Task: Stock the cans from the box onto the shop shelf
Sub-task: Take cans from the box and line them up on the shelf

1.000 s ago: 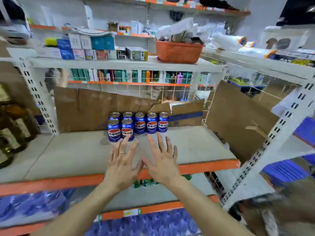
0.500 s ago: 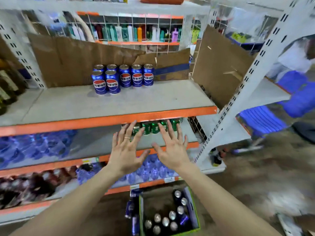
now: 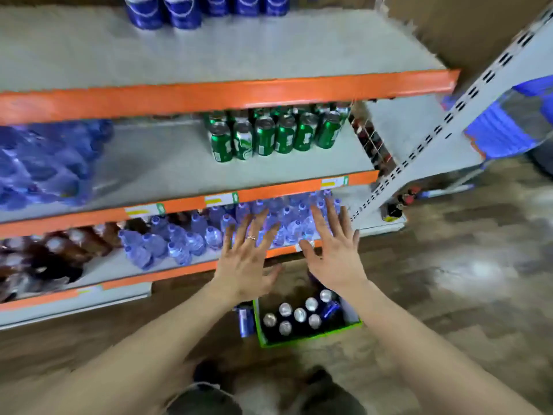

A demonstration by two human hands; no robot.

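Head view shows my left hand (image 3: 248,265) and right hand (image 3: 333,259) spread, holding nothing, above the box (image 3: 308,336) where the cans (image 3: 294,314) stand; rigid, smooth, probably heavy, so I'd grip their sides.

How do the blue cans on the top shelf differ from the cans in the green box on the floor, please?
The blue cans on the shelf stand at the top of the view, cut off by the frame so only their sides show; the cans in the box show their silver tops. The shelf cans stand in tight rows; the box cans stand loosely, with one tilted. Both groups look blue. Neither the left hand nor the right hand holds any.
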